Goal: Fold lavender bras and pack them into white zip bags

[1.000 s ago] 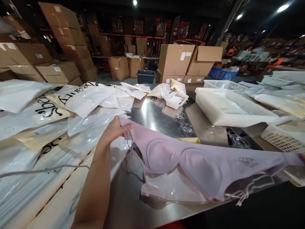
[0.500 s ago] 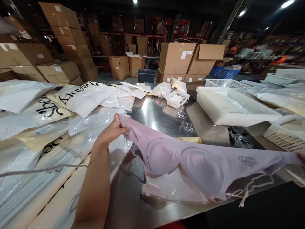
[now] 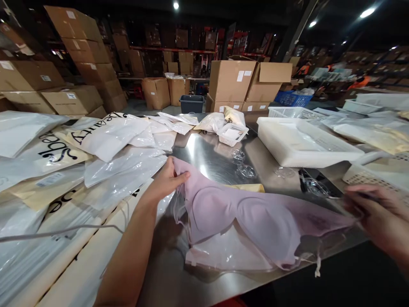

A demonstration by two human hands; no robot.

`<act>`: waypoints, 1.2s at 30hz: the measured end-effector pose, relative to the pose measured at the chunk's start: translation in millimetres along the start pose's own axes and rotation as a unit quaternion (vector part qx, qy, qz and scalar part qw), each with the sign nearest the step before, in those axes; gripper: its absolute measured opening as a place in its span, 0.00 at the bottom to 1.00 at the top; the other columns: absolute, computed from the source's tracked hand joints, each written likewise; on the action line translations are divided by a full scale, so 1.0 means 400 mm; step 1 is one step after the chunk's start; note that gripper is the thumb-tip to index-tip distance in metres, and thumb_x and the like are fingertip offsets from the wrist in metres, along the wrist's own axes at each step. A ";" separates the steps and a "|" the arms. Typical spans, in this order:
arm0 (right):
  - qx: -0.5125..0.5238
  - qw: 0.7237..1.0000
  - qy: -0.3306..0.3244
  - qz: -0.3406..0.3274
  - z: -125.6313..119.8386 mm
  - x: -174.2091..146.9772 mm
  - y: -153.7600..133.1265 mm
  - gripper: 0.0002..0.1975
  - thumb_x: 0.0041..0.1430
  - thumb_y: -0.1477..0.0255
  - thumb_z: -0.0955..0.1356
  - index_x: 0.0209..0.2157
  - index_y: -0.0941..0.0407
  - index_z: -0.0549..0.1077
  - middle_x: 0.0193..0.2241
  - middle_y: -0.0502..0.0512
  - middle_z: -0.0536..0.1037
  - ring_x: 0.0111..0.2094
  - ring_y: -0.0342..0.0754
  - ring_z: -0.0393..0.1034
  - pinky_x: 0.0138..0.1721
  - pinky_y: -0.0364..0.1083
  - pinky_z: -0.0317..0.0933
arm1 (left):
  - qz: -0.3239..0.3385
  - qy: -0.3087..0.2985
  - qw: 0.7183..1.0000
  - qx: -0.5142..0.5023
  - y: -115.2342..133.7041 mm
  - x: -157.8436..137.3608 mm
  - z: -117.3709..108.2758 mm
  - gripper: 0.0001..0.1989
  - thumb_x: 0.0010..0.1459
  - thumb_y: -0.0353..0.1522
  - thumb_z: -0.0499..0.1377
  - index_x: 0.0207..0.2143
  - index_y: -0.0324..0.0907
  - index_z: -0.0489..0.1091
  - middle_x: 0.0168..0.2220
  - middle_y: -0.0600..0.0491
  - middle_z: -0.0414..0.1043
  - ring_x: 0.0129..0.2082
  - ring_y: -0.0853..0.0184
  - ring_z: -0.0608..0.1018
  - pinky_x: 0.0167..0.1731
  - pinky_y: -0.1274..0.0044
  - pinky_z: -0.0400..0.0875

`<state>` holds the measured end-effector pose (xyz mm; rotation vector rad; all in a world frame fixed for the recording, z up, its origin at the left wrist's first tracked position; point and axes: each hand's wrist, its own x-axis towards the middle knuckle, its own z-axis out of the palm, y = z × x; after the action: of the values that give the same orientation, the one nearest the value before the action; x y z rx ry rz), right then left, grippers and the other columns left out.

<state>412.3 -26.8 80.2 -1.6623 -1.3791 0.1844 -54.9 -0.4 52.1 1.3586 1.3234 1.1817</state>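
A pale lilac bra [image 3: 220,204] with moulded cups is stretched across the steel table [image 3: 204,290]. My left hand [image 3: 172,179] pinches one end of its band between thumb and fingers. At the far right, my right hand [image 3: 377,213] is closed at the other end, somewhat blurred, and its fingertips are partly hidden. Thin straps dangle below the band near both hands. Beneath the cups lies a clear plastic bag [image 3: 230,253], partly covered by the bra. Behind the bra shows the edge of a yellowish packet [image 3: 249,187].
White printed mailer bags [image 3: 111,132] pile up on the left. At the right stand a white plastic tray [image 3: 306,157] and a perforated basket [image 3: 354,172]. A small basket [image 3: 231,134] and clear coiled items [image 3: 246,170] lie farther back. Cardboard boxes [image 3: 231,81] stand beyond the table.
My right hand has come inward from the right edge, and the band is less taut, its right end drawn in and lower. My left hand has shifted slightly right and down.
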 end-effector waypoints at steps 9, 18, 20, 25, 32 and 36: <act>-0.111 0.900 -0.354 -0.230 0.278 -0.291 -0.280 0.25 0.61 0.46 0.63 0.35 0.54 0.76 0.30 0.53 0.80 0.29 0.48 0.73 0.30 0.45 0.55 | -0.073 -0.066 0.994 -0.053 0.004 -0.091 0.173 0.19 0.55 0.44 0.64 0.36 0.47 0.57 0.29 0.60 0.62 0.28 0.70 0.70 0.26 0.80 0.63; -0.173 0.922 -0.305 -0.162 0.345 -0.372 -0.314 0.17 0.63 0.58 0.65 0.27 0.54 0.75 0.29 0.51 0.80 0.29 0.47 0.74 0.26 0.46 0.44 | -0.161 -0.091 0.917 -0.352 0.027 -0.104 0.254 0.31 0.44 0.44 0.71 0.31 0.48 0.49 0.27 0.62 0.66 0.26 0.71 0.74 0.24 0.80 0.66; -0.174 0.927 -0.295 -0.155 0.345 -0.381 -0.312 0.10 0.61 0.66 0.65 0.29 0.53 0.76 0.31 0.50 0.81 0.30 0.47 0.74 0.26 0.45 0.46 | -0.163 -0.076 0.906 -0.383 0.032 -0.103 0.261 0.29 0.46 0.41 0.71 0.31 0.47 0.49 0.30 0.60 0.68 0.32 0.68 0.77 0.31 0.78 0.69; -0.105 0.940 -0.308 -0.107 0.341 -0.390 -0.317 0.08 0.51 0.67 0.69 0.35 0.52 0.78 0.30 0.48 0.80 0.29 0.47 0.73 0.29 0.44 0.52 | -0.193 -0.067 0.899 -0.388 0.040 -0.113 0.267 0.29 0.48 0.40 0.71 0.30 0.47 0.48 0.26 0.63 0.65 0.28 0.72 0.75 0.27 0.82 0.66; 0.087 0.904 -0.417 -0.045 0.324 -0.381 -0.319 0.09 0.59 0.63 0.69 0.35 0.54 0.77 0.27 0.47 0.78 0.27 0.45 0.70 0.28 0.43 0.54 | -0.208 -0.072 0.881 -0.419 0.051 -0.118 0.274 0.20 0.54 0.35 0.66 0.32 0.48 0.54 0.32 0.56 0.72 0.43 0.65 0.79 0.40 0.76 0.73; 0.051 0.916 -0.392 -0.075 0.326 -0.380 -0.303 0.22 0.68 0.54 0.60 0.29 0.55 0.72 0.24 0.48 0.74 0.26 0.44 0.67 0.28 0.44 0.52 | -0.225 -0.059 0.866 -0.442 0.058 -0.116 0.280 0.15 0.57 0.33 0.63 0.31 0.47 0.56 0.37 0.51 0.75 0.48 0.62 0.78 0.48 0.71 0.73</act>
<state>192.4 -90.3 31.2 -1.4301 -2.0297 0.8936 60.2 -45.0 54.0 0.4106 0.7577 1.1243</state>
